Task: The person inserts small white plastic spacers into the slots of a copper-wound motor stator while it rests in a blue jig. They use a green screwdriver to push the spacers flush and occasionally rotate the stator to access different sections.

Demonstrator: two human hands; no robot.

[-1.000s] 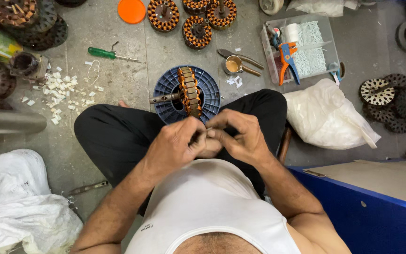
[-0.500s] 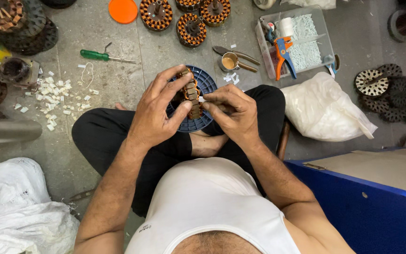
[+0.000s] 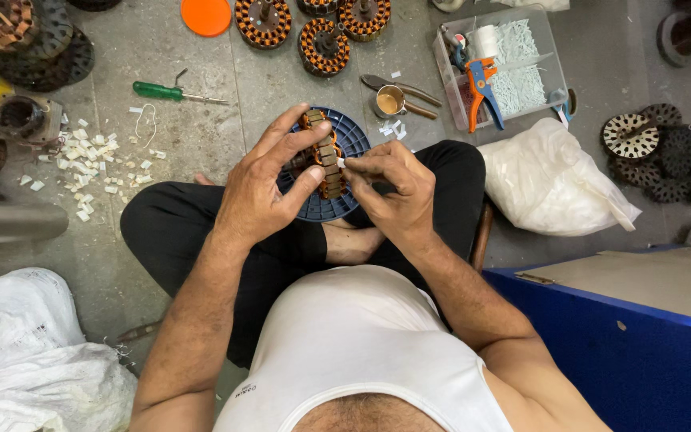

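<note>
A clear box [image 3: 555, 76] on the floor [image 3: 225, 120] holds white slips, a white spool [image 3: 485, 40] and orange-handled pliers [image 3: 483, 88] that lean over its front wall; beside it stands a small metal cup [image 3: 388, 101] with brownish stuff inside, though what it is I can't make out. Two white bags, one [image 3: 549, 184] near the person's knee and one [image 3: 29, 360] at the lower left corner, are bunched shut, so their contents stay hidden. More copper-wound stators [image 3: 326, 44] line the top edge, some cut off by the frame, and a green screwdriver [image 3: 173, 94] lies near a scatter of white scraps [image 3: 89, 156]. The person sits cross-legged, holding a stator [image 3: 325, 156] edge-on above a blue disc [image 3: 345, 172] over the lap. The left hand [image 3: 269, 188] wraps it from the side, fingers spread across the top and thumb beneath. The right hand [image 3: 389, 188] pinches a small white slip [image 3: 342, 162] between thumb and forefinger right at the stator's edge; much of the stator is covered by fingers.
</note>
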